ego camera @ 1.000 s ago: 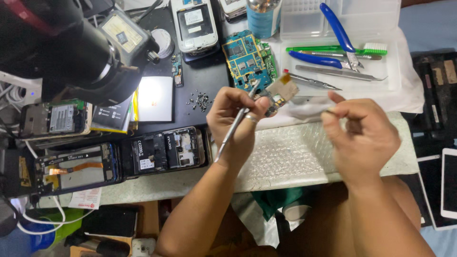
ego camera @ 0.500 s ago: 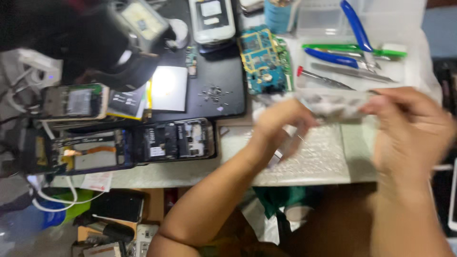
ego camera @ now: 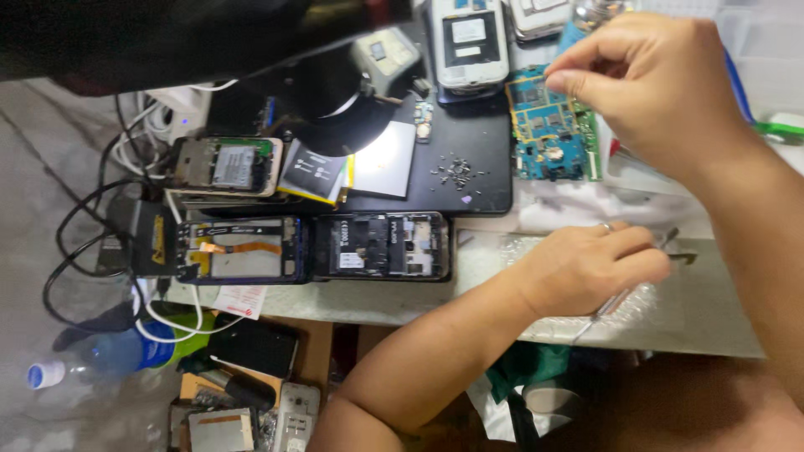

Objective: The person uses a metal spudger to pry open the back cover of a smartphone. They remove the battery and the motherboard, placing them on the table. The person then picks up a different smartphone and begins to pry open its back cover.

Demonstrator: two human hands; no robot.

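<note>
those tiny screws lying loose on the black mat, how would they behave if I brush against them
The screws look tiny and lie loose in a scatter, so a brush would probably send them skidding or rolling. The mat looks flat and I see no raised edge, so some could slip off. They are likely very light and hard to pinch with bare fingers.

Head-worn view, close, steeply downward

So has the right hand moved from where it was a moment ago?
Yes. The right hand has gone up from the white mat to the blue circuit board, pinching at its top edge.
</note>
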